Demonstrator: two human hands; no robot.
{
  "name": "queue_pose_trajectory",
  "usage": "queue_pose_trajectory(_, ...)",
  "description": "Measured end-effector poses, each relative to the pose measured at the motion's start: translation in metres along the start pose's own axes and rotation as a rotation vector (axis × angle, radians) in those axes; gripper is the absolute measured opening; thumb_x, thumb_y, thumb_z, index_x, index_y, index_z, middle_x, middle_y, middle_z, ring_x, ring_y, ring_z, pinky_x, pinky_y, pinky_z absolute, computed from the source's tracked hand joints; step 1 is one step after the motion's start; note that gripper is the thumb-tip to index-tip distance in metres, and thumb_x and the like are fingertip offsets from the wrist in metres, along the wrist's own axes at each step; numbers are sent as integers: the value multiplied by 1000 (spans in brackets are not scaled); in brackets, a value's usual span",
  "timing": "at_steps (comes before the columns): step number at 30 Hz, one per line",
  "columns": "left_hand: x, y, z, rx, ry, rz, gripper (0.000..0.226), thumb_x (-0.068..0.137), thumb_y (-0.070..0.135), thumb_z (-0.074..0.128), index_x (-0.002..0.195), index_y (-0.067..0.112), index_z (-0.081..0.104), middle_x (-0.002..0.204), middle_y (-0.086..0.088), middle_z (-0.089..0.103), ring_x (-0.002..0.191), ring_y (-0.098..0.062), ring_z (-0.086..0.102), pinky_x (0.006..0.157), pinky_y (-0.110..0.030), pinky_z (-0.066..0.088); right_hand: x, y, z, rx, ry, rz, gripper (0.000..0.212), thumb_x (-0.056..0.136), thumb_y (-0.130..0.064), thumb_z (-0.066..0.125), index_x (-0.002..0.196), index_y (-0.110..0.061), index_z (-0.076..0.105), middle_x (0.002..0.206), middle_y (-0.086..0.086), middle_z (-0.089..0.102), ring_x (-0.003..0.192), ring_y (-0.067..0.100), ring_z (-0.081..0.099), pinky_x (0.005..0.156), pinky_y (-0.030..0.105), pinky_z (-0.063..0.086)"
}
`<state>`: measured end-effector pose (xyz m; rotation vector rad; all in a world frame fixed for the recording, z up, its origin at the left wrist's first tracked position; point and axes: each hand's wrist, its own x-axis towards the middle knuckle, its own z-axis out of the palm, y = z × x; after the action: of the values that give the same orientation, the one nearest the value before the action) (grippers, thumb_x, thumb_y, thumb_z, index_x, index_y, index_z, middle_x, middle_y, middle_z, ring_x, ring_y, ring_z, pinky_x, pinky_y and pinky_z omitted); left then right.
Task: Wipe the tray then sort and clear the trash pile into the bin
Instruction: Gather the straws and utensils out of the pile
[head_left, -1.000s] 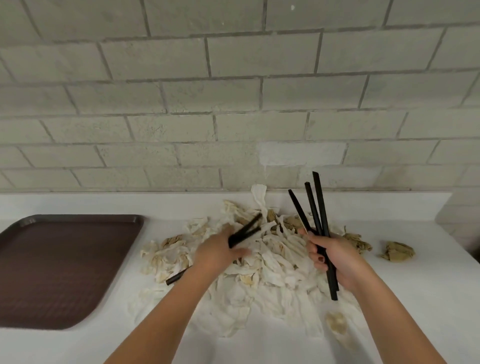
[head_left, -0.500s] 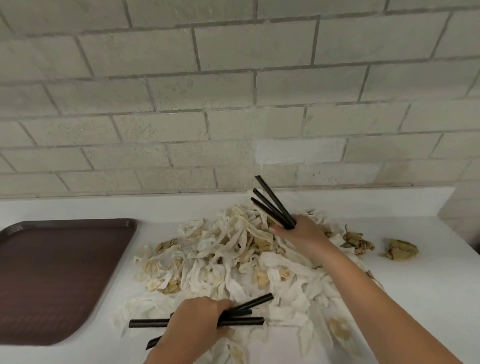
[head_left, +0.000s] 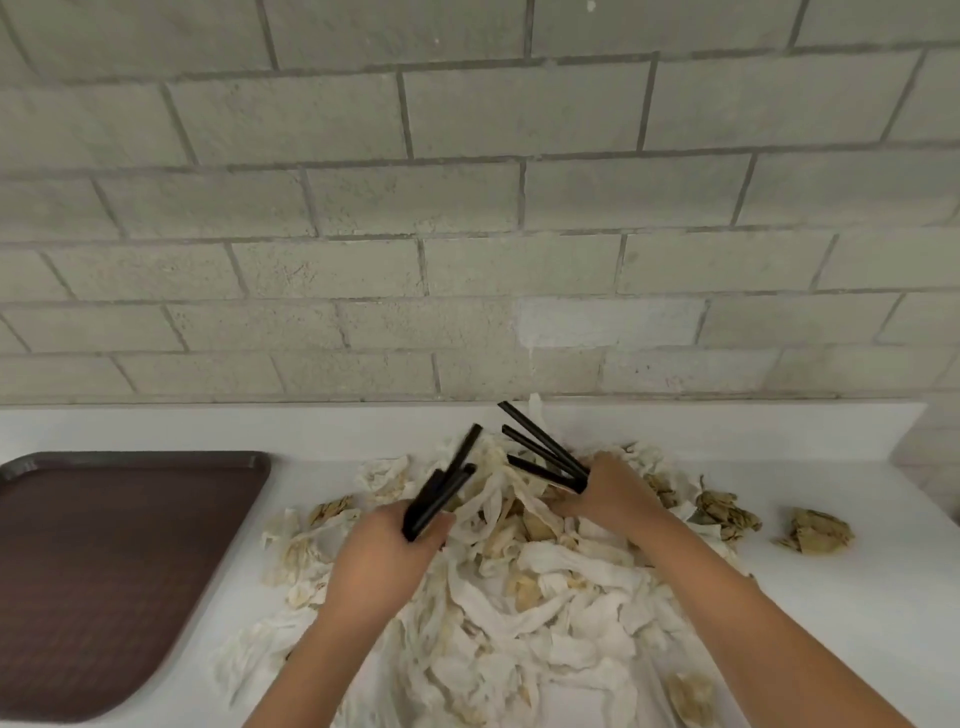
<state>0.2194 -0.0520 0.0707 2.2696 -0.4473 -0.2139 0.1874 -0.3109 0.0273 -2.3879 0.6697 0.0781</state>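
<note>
Head view. The trash pile (head_left: 545, 597) is one heap of crumpled white paper strips, brown-stained in places. It lies mid-counter (head_left: 857, 623), right of one brown tray (head_left: 104, 571).

The left hand (head_left: 382, 558) grips a blurred straw bundle (head_left: 447, 480), black, count unclear, over the pile's left part. The right hand (head_left: 610, 496) clasps three fanned straws (head_left: 540, 438), black, at its far side.

Two brown wads (head_left: 815, 530) lie to the right.
</note>
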Motion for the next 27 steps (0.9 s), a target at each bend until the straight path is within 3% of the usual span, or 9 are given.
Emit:
queue_pose_trajectory(4, 40, 9, 49, 481, -264, 26, 32, 88, 48, 52, 107, 24, 61, 85, 6, 63, 73, -12, 62, 61, -25, 49, -5, 17, 0, 76, 68, 92, 20, 76, -26, 70, 92, -17, 65, 79, -1, 67, 72, 14, 63, 62, 26, 50)
queue_pose_trajectory(8, 68, 13, 86, 689, -248, -7, 34, 90, 41, 52, 115, 19, 57, 102, 1, 63, 92, -20, 63, 67, -28, 48, -7, 20, -4, 191, 96, 78, 12, 78, -32, 69, 81, -20, 65, 70, -2, 67, 60, 12, 61, 53, 23, 46)
queue_pose_trajectory(14, 79, 3, 63, 469, -152, -92, 31, 85, 46, 57, 101, 20, 60, 78, 5, 61, 70, -15, 62, 63, -27, 52, -3, -1, -5, 283, 69, -10, 17, 77, -32, 73, 75, -18, 63, 59, -4, 59, 48, 7, 53, 43, 18, 37)
queue_pose_trajectory(17, 80, -12, 28, 416, -81, -98, 23, 89, 37, 55, 98, 19, 63, 68, 6, 58, 59, -9, 55, 52, -23, 43, 6, -10, -1, 167, 35, -51, 16, 76, -29, 74, 79, -19, 62, 63, -5, 59, 57, 9, 57, 47, 19, 39)
queue_pose_trajectory(22, 81, -38, -20, 308, -6, -174, 18, 85, 27, 57, 70, 17, 57, 54, 2, 53, 47, -15, 51, 47, -23, 36, 15, -16, 15, -113, -28, -57, 17, 75, -28, 69, 77, -13, 64, 75, 3, 65, 76, 19, 65, 58, 24, 48)
queue_pose_trajectory(27, 75, -51, -36, 115, -1, -244, 20, 83, 22, 58, 68, 9, 59, 52, 0, 46, 42, -15, 39, 46, -24, 31, 15, -10, 20, -42, 7, -64, 32, 78, -22, 67, 55, -22, 45, 58, -4, 51, 55, 10, 50, 45, 19, 33)
